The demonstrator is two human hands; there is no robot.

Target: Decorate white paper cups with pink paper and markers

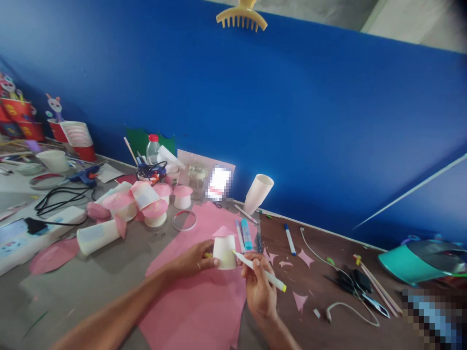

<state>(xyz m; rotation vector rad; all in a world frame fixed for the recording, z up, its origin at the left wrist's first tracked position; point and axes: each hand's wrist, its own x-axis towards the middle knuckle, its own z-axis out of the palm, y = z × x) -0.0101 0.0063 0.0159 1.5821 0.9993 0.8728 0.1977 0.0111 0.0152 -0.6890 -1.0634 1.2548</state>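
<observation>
My left hand [201,260] grips the side of an upside-down white paper cup [223,250], fingers around its left edge. A pink paper piece [224,231] sits at the top of the cup. Between the fingers of my right hand [260,284] is a white marker with a yellow end [273,279]; its tip is at the cup's right side, where faint yellow shows. Below both hands lies a sheet of pink paper [193,306]. Just behind the cup are a turquoise glue stick [246,234] and a slim light-blue pen [240,236].
Several pink-topped cups [155,213] crowd the left, near a glue gun [87,175] and a white power strip [47,236]. A stack of white cups [255,192] leans by the blue wall. Pink scraps [299,301], a blue-capped marker [290,239], a white cable [350,305] and scissors [375,305] lie right.
</observation>
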